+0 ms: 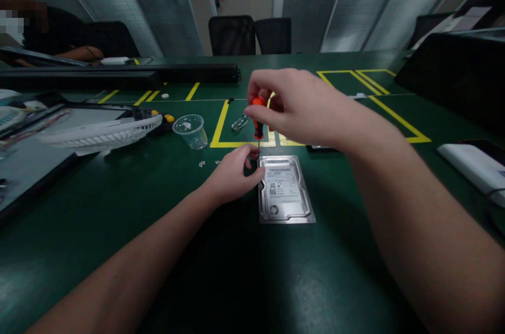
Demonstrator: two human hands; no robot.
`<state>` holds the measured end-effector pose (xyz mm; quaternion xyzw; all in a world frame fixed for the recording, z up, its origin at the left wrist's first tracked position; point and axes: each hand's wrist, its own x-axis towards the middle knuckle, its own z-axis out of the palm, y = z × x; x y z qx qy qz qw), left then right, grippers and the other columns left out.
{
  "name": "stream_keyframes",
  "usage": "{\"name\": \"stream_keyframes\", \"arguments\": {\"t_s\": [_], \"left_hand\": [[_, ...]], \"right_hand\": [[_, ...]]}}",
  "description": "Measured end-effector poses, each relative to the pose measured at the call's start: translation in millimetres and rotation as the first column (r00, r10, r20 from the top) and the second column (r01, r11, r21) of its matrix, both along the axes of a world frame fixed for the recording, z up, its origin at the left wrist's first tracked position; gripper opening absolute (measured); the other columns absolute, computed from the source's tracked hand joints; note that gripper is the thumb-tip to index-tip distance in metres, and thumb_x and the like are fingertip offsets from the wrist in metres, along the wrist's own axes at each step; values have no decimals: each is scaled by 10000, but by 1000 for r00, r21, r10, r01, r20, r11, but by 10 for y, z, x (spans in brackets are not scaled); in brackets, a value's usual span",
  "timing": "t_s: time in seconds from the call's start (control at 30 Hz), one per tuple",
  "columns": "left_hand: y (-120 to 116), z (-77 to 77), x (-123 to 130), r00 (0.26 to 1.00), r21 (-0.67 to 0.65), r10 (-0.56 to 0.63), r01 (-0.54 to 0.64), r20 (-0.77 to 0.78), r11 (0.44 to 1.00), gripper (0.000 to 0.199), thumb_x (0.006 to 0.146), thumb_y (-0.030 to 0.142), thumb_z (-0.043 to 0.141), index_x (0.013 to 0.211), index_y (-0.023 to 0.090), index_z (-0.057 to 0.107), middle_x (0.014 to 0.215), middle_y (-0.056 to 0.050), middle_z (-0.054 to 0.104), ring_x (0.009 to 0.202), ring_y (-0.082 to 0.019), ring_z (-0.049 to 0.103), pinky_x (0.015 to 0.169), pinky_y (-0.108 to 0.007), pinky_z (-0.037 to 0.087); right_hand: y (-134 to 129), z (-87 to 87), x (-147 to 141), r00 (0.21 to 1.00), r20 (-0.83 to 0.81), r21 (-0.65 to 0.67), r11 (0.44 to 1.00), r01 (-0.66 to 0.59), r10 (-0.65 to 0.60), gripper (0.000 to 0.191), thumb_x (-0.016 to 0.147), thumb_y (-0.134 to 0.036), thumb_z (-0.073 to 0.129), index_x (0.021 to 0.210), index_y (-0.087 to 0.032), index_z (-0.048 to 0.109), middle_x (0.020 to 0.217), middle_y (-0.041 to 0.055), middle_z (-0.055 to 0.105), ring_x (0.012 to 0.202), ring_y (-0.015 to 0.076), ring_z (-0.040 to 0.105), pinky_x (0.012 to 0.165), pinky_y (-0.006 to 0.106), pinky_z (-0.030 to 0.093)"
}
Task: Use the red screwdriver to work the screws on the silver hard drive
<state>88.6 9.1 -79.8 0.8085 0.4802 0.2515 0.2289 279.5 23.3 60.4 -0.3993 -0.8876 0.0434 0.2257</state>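
Note:
A silver hard drive (284, 189) with a white label lies flat on the green table (221, 281). My right hand (288, 105) is closed around the top of an orange and black screwdriver (258, 126), which stands upright with its tip at the drive's far left corner. My left hand (239, 173) rests at the drive's left edge, thumb on the rim and fingers curled near the screwdriver shaft. Whether those fingers pinch anything small cannot be made out. Small screws (202, 164) lie left of my left hand.
A clear plastic cup (192, 132) stands behind the screws. White fan-like part (106, 134) and a panel lie at left. Long black bars (118, 76) cross the back left, where a person sits. A white device (473, 168) is at right.

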Motion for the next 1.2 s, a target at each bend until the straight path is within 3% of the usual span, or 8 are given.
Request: {"name": "stream_keyframes", "arguments": {"t_s": [0.13,0.3,0.47,0.53,0.77,0.97,1.2], "left_hand": [[-2,11,5,1000,-9,4,-4,-7,1000,372,918,361,655,1226,157,615,1064,-95,705,870,-216,642,828,-386,517],[-3,25,15,1000,-2,-12,12,7,1000,353,920,354,651,1217,168,610,1102,-99,710,878,-214,640,833,-393,518],[-14,34,10,1000,-8,-14,14,13,1000,343,919,345,656,1210,171,609,1068,-94,707,871,-214,639,820,-387,521],[-16,28,1,1000,-5,-9,9,10,1000,344,919,342,656,1212,167,611,1057,-92,703,872,-214,639,823,-386,520],[-1,-21,-33,1000,2,0,0,0,1000,355,918,340,657,1221,161,615,1044,-85,702,862,-207,634,831,-384,521],[-1,-13,-16,1000,-2,-8,8,15,1000,360,920,350,657,1224,161,614,1064,-87,703,865,-206,635,819,-379,520],[-2,6,3,1000,-6,-8,8,12,1000,342,916,345,657,1208,173,609,1097,-95,711,879,-213,642,833,-384,518]], "right_hand": [[1,-7,1,999,-12,24,999,30,-30,128,983,-369,631,991,-243,650,983,58,759,817,218,663,699,336,403],[-29,4,-3,998,-54,44,999,-26,28,68,975,-253,580,999,-259,644,1052,51,757,880,222,664,743,338,430],[-32,18,-24,1000,-25,4,1000,-12,12,190,1008,-420,622,937,-252,677,975,52,762,872,222,678,756,337,439],[-32,15,-25,999,-37,-30,1000,-1,0,220,1010,-439,618,965,-239,697,981,63,767,890,230,694,759,335,452],[-34,2,7,997,-75,-106,994,-42,34,246,996,-260,545,1138,-209,741,1203,101,762,1074,256,700,823,325,493],[-23,9,-4,999,-40,-57,998,-2,0,241,1037,-356,571,1249,-296,669,1121,54,775,946,241,697,759,326,450],[-11,-10,17,1000,-5,3,1000,1,-1,166,1017,-415,607,1058,-264,662,1031,47,770,838,213,669,703,327,395]]}}
